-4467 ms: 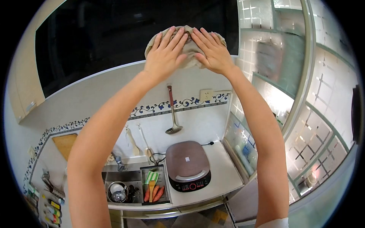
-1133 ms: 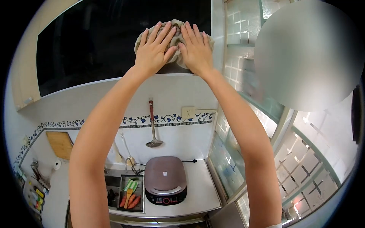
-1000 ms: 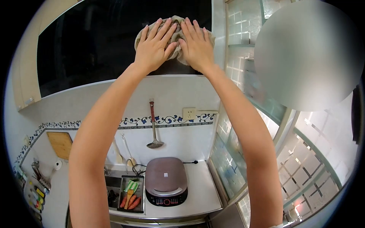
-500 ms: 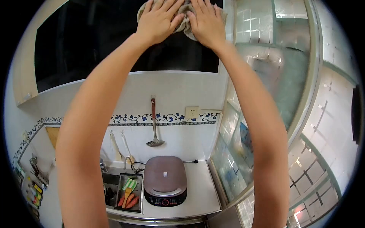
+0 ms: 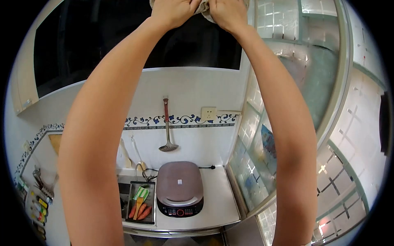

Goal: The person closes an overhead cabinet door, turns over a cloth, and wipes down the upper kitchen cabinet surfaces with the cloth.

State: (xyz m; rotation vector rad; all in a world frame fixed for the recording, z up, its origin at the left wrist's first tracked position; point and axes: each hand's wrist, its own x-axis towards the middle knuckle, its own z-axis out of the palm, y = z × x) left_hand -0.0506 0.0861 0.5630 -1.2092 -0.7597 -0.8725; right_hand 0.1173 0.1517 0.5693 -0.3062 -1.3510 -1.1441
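Our left hand [image 5: 172, 11] and right hand [image 5: 229, 13] touch a crumpled cloth [image 5: 204, 9] over the dark panel [image 5: 94, 47], towards its right edge; our fingertips lie out of view above. Below, a ladle [image 5: 167, 135] hangs on the wall [image 5: 184, 86], left of a socket [image 5: 209, 113]. On our counter [image 5: 219, 197], the cooker [image 5: 179, 190] sits close to the front edge, apart from the right one. Just left of it, a tray [image 5: 152, 192] bears a spatula [image 5: 139, 204], a green-striped pad [image 5: 141, 193] and some orange-red roots [image 5: 145, 212].

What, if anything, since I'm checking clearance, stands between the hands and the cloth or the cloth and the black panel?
Nothing visible: the left hand and right hand touch the cloth, which appears to lie against the black panel. The frame's top cuts off both hands.
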